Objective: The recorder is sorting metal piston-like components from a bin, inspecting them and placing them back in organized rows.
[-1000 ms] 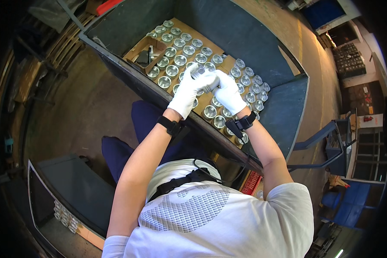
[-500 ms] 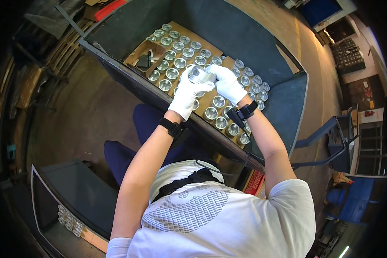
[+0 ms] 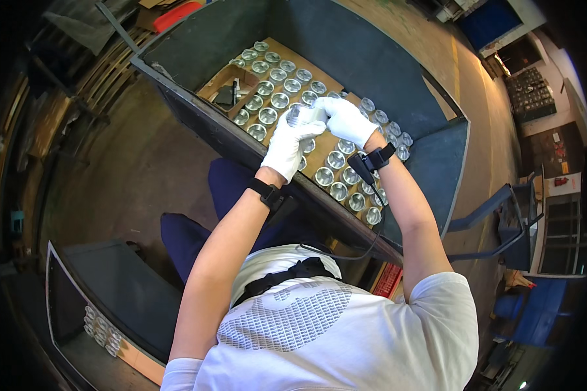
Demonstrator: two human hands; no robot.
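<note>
From where I stood, the shiny metal piece (image 3: 302,116) was up near the middle of the frame, raised above the dark metal bin (image 3: 365,45). The grip of the white-gloved left hand (image 3: 287,143) was wrapped round it; the gloved right hand (image 3: 349,122) had its fingers at the piece's right end, though I couldn't tell whether they pinched it or merely rested there.

To my mind, good handling called for the left to bear the weight while the right worked lightly, and for the piece to stay over the brown sheet (image 3: 317,154), where a slip would not reach the floor. Round metal cups (image 3: 324,176) stood in rows just beneath, so low wrists risked knocking them. The cable from the black wrist unit (image 3: 361,167) hung by the cups at lower centre-right and deserved watching. Gloved fingertips suited such smooth metal, if pressed firmly.
</note>
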